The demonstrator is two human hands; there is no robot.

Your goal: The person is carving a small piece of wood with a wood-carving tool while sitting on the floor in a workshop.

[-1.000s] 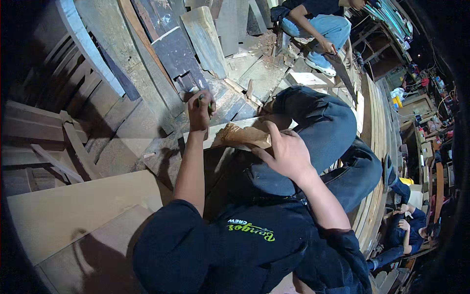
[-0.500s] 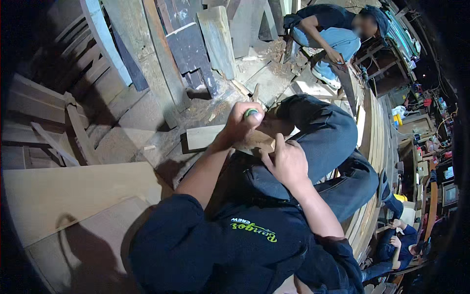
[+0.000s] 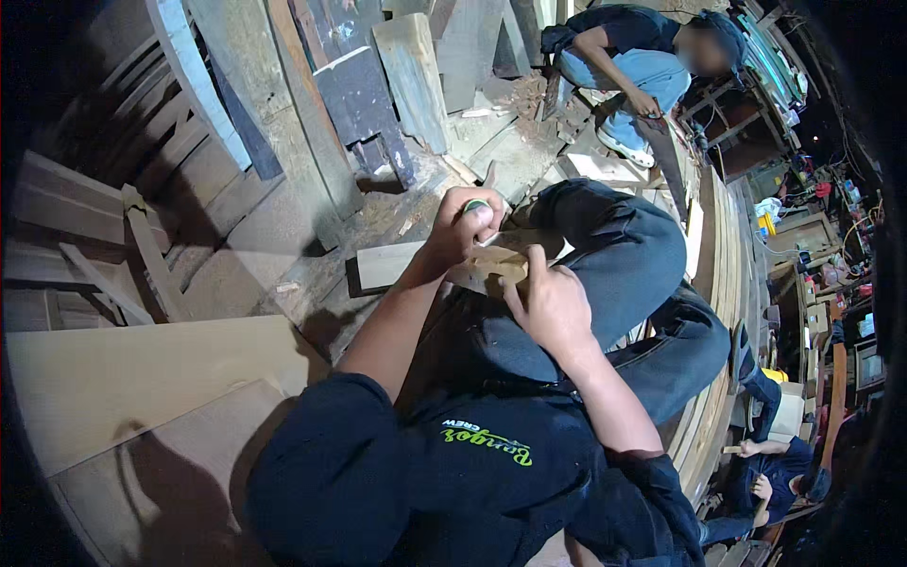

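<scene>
My left hand [image 3: 460,225] is closed in a fist around a tool handle with a round green end [image 3: 475,205]. The thumb lies against that end, and the fist hides the rest of the tool, so I cannot tell its kind. Just below the fist, over my lap, is a small pale-brown piece of wood [image 3: 484,269] with an uneven top. My right hand [image 3: 556,310] grips this piece at its right end, forefinger and thumb against it and the other fingers curled.
A pale board [image 3: 387,266] lies beyond my left forearm. Planks [image 3: 416,80] lean at the back, and a large light panel [image 3: 151,378] is at left. One person [image 3: 633,76] crouches at the far right with a saw [image 3: 669,165]; another [image 3: 779,468] sits lower right. Long boards [image 3: 723,283] run along the right.
My left fist has shifted slightly left and down, and the piece of wood now shows more of its top. The person at lower right has spread their hands apart.
</scene>
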